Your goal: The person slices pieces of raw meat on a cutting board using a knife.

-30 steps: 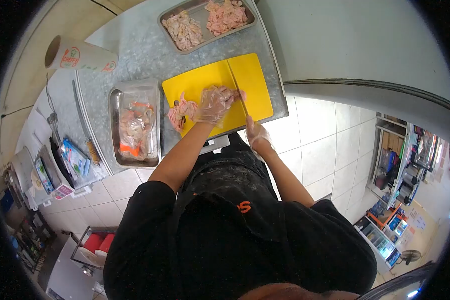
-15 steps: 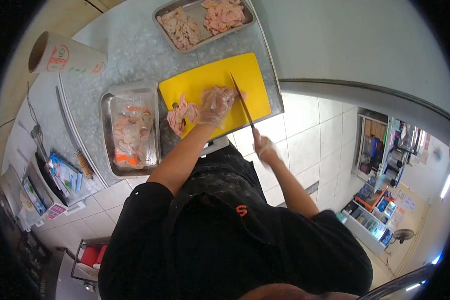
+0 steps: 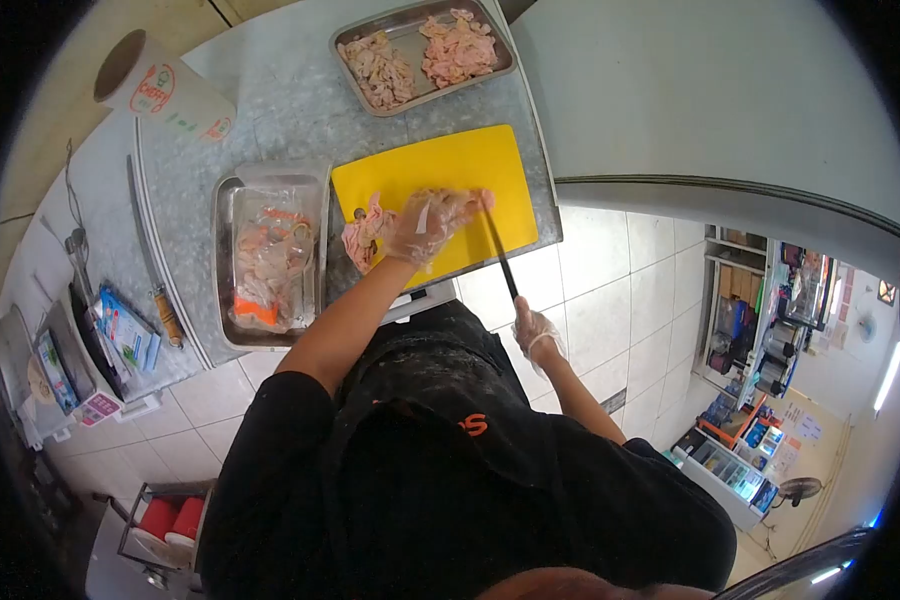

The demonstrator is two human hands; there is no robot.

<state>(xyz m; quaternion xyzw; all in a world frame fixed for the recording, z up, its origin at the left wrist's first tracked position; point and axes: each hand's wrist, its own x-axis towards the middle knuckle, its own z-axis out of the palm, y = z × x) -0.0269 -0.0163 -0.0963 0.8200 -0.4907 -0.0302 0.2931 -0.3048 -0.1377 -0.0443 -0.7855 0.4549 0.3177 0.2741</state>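
My left hand (image 3: 422,228), in a clear plastic glove, has its fingers closed on a piece of raw pinkish meat (image 3: 478,200) over the yellow cutting board (image 3: 450,152). In my gloved right hand (image 3: 536,336) is the dark handle of a long knife (image 3: 501,250). The blade points away from me, its tip against the meat near the fingers of my left hand. More raw meat (image 3: 365,238), pale pink and folded, lies on the left side of the board, partly over its edge.
Beyond the board, a metal tray (image 3: 410,47) holds two piles of cut meat. Left of it, another metal tray (image 3: 322,270) contains a plastic bag of meat (image 3: 273,262). A printed paper roll (image 3: 160,88) and a wooden-handled tool (image 3: 167,318) are farther left. A wall edge (image 3: 710,182) stands at right.
The knife and my right hand have drawn back towards me, bringing the tip from beyond the meat to beside it. My left hand still holds the meat. The view has shifted slightly.
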